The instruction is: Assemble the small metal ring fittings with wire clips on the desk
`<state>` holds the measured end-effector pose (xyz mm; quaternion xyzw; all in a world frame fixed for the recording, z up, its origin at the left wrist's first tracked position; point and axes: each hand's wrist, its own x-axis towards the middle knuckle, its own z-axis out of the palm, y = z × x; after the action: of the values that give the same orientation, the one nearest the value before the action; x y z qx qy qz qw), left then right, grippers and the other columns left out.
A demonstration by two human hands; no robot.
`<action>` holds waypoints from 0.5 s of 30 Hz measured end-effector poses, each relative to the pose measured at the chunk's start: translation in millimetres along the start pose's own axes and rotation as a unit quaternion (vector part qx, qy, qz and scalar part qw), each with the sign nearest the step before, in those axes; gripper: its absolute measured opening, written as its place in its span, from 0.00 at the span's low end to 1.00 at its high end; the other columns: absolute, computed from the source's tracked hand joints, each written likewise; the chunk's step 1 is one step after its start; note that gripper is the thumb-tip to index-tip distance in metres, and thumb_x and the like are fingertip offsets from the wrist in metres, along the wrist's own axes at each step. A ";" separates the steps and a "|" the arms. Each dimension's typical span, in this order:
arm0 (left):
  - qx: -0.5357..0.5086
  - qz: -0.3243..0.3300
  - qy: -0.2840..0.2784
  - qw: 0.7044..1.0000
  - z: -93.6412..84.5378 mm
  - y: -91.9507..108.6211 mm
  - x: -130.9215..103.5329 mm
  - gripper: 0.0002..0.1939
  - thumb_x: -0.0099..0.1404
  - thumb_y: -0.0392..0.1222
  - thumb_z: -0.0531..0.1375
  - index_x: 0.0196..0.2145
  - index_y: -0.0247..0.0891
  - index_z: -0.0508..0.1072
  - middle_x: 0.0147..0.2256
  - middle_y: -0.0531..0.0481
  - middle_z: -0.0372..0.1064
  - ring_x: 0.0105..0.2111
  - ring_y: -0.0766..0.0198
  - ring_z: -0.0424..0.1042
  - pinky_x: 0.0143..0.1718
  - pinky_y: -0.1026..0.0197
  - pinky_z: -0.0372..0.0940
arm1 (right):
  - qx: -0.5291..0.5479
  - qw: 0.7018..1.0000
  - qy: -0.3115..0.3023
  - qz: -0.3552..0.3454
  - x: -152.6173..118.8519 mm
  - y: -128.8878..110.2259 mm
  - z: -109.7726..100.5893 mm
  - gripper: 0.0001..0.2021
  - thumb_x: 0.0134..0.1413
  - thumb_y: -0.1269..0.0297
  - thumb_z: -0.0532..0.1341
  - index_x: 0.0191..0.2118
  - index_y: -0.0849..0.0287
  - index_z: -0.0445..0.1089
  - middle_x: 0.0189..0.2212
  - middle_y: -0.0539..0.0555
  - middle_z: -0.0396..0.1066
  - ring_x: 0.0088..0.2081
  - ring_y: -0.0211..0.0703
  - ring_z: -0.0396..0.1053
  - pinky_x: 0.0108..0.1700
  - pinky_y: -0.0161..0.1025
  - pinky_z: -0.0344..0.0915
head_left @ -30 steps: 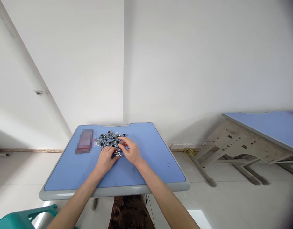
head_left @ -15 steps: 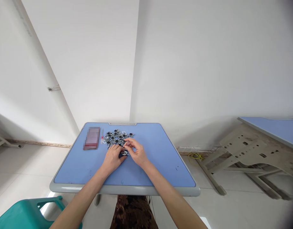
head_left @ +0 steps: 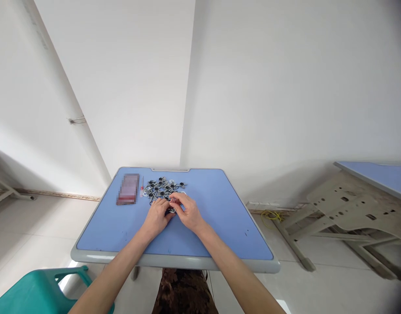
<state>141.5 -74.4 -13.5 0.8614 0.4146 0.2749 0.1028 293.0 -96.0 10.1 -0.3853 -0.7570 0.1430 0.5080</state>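
On the blue tabletop (head_left: 216, 226) my left hand (head_left: 157, 216) is closed, its thumb and fingers round a small metal piece (head_left: 172, 210) with a dark part. My right hand (head_left: 189, 213) meets it from the right, thumb and fingers curled together in a pinch. Something reddish (head_left: 175, 201) shows between the right fingers, too small and covered to name. Just beyond both hands lies a loose pile of small metal pieces (head_left: 161, 193) with round black centres and looped ends. Left of the pile is a thin screwdriver (head_left: 142, 189) with a red and clear handle.
A blurred-out flat rectangle (head_left: 127, 189) lies at the table's left. A green plastic stool (head_left: 33, 292) stands on the floor at lower left. Another desk (head_left: 377, 174) is to the right, with a yellow cable (head_left: 272, 215) on the floor. White wall rises behind the table.
My right fingers have curled lower and closer round the reddish thing by my left hand. The whole view has shifted slightly; the pile and screwdriver lie as before.
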 end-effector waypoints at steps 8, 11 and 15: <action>-0.003 0.004 0.002 1.000 1.9 -1.0 0.4 0.04 0.61 0.39 0.60 0.35 0.38 0.70 0.36 0.46 0.70 0.37 0.56 0.66 0.39 0.53 0.60 | -0.012 0.999 0.031 0.037 4.8 0.5 6.3 0.07 0.54 0.69 0.57 0.40 0.55 0.67 0.28 0.51 0.70 0.31 0.41 0.67 0.37 0.40 0.66; 0.019 -0.002 0.005 1.000 1.8 -0.4 0.0 0.05 0.61 0.39 0.59 0.36 0.37 0.70 0.37 0.45 0.70 0.38 0.55 0.66 0.38 0.53 0.59 | 0.000 0.999 0.027 0.041 4.8 -0.5 8.1 0.07 0.53 0.69 0.57 0.39 0.56 0.67 0.28 0.51 0.69 0.30 0.41 0.67 0.35 0.38 0.66; 0.015 -0.010 0.000 1.000 -0.4 0.9 0.4 0.04 0.60 0.38 0.60 0.35 0.38 0.70 0.36 0.47 0.70 0.38 0.56 0.67 0.38 0.54 0.58 | 0.044 0.996 0.032 0.073 5.3 0.6 5.4 0.06 0.53 0.68 0.57 0.38 0.56 0.66 0.27 0.50 0.67 0.28 0.38 0.65 0.32 0.36 0.65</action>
<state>142.1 -74.7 -12.7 0.8588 0.4270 0.2673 0.0928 287.5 -90.9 10.9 -0.4210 -0.7031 0.2002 0.5369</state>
